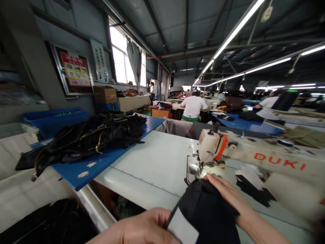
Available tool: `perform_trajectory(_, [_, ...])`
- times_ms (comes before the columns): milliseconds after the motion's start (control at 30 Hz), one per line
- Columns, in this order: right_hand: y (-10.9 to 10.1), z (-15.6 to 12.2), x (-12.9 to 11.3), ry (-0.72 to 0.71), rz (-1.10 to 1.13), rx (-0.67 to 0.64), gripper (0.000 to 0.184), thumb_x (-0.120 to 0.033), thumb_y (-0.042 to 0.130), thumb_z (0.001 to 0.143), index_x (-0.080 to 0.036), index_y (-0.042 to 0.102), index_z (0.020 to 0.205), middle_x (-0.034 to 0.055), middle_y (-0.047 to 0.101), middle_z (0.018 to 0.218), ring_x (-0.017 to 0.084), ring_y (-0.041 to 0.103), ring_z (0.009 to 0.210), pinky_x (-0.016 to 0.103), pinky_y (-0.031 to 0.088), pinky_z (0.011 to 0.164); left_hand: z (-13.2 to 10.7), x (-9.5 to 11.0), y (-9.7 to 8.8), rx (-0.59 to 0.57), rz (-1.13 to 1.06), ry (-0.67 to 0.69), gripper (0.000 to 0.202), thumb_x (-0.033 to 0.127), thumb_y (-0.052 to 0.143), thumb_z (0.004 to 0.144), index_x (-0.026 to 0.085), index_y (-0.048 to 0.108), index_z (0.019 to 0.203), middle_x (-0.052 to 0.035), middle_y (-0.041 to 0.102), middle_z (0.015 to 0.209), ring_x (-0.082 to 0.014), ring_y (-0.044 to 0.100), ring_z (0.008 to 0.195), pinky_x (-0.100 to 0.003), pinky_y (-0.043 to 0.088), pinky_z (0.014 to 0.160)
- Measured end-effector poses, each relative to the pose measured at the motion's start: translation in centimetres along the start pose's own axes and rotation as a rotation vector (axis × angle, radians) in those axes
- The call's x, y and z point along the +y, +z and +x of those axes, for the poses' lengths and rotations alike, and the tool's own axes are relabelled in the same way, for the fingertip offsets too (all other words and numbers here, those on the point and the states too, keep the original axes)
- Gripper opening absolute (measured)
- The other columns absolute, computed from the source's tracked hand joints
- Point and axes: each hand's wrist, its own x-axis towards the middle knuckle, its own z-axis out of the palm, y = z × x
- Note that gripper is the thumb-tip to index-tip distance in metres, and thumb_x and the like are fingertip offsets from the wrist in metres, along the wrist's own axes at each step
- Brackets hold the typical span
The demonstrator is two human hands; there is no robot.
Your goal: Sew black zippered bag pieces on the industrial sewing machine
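A black fabric piece (203, 210) with a white rectangular patch (183, 226) is held up in front of the sewing machine. My left hand (149, 225) pinches its left edge beside the patch, thumb on top. Along the right edge lies my right hand (224, 191), its fingertips at the fabric's far end just below the needle area; the thumb is hidden behind the cloth. The sewing machine (213, 145), marked DUKI, has its lamp lit over the needle plate. Black and white scraps (254, 186) lie under the machine arm.
A pile of black fabric pieces with gold zippers (96, 134) covers much of the blue board (76, 173) at left. Below it stands a white bin (93, 203) holding more black pieces. A blue crate (56, 118) sits behind. A person in white (194, 105) works further ahead.
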Motion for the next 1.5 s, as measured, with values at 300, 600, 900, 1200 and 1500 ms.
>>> perform_trajectory(300, [5.5,-2.6,-2.1,-0.443,-0.289,-0.028,0.043,-0.058,0.053,0.081,-0.024,0.063,0.106,0.0081,0.067,0.112,0.027,0.061,0.103,0.032,0.050,0.087,-0.8,8.9,-0.4,0.410,0.192,0.608,0.047,0.023,0.079,0.067,0.014,0.061,0.110,-0.0079,0.067,0.106,-0.0241,0.063,0.093,-0.029,0.049,0.080])
perform_trajectory(600, [5.9,-0.4,1.1,-0.673,-0.536,-0.086,0.029,-0.034,0.056,0.079,-0.025,0.063,0.106,0.0054,0.064,0.112,0.024,0.058,0.104,0.036,0.046,0.092,3.7,7.7,-2.4,0.319,0.018,0.426,0.042,0.026,0.070,0.076,0.012,0.057,0.114,-0.0124,0.067,0.104,-0.0224,0.064,0.089,-0.031,0.048,0.077])
perform_trajectory(900, [7.0,2.6,-0.8,-0.557,-0.304,-0.029,0.023,-0.039,0.055,0.082,-0.020,0.063,0.091,0.0022,0.064,0.075,0.020,0.060,0.070,0.030,0.048,0.066,3.5,6.2,-3.6,0.241,0.176,0.365,0.060,0.014,0.079,0.061,0.015,0.056,0.117,-0.0093,0.066,0.107,-0.0281,0.060,0.102,-0.039,0.044,0.091])
perform_trajectory(1200, [6.0,1.2,-0.3,-1.087,-0.635,0.014,0.012,-0.025,0.051,0.088,-0.024,0.061,0.094,0.0086,0.055,0.113,0.027,0.051,0.108,0.040,0.042,0.090,3.1,7.6,-3.3,0.252,0.143,0.401,0.042,0.012,0.071,0.066,0.011,0.063,0.107,-0.0084,0.069,0.096,-0.0231,0.064,0.089,-0.030,0.046,0.082])
perform_trajectory(1500, [5.4,0.5,-0.8,-1.221,-0.863,0.076,0.010,-0.019,0.051,0.089,-0.023,0.059,0.086,0.0080,0.053,0.114,0.027,0.048,0.110,0.043,0.041,0.090,3.0,8.3,-3.3,0.323,0.100,0.330,0.033,0.021,0.067,0.076,0.013,0.061,0.107,-0.0083,0.067,0.093,-0.0177,0.063,0.079,-0.024,0.046,0.068])
